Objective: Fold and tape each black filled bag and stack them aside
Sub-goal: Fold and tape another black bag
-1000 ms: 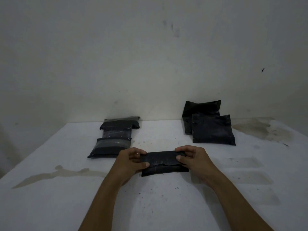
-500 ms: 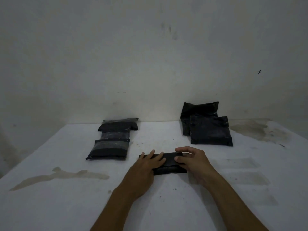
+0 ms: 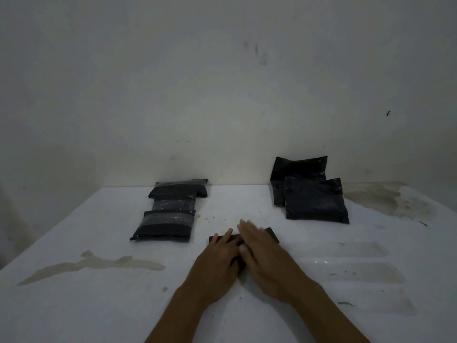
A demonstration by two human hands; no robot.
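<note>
A folded black bag lies on the white table in front of me, mostly hidden under both hands. My left hand presses flat on its left part with straight fingers. My right hand lies flat over its middle and right part, fingers straight and blurred. At the back left lie taped, folded black bags, one behind the other. Two unfolded filled black bags stand at the back right, one leaning on the wall.
The white wall rises just behind the table's far edge. Brown stains mark the table at the left and the far right. Strips of clear tape lie stuck on the table to my right.
Both hands stopped gripping the bag's ends. They moved onto its top and now press it flat, the right hand sweeping leftward over it.
</note>
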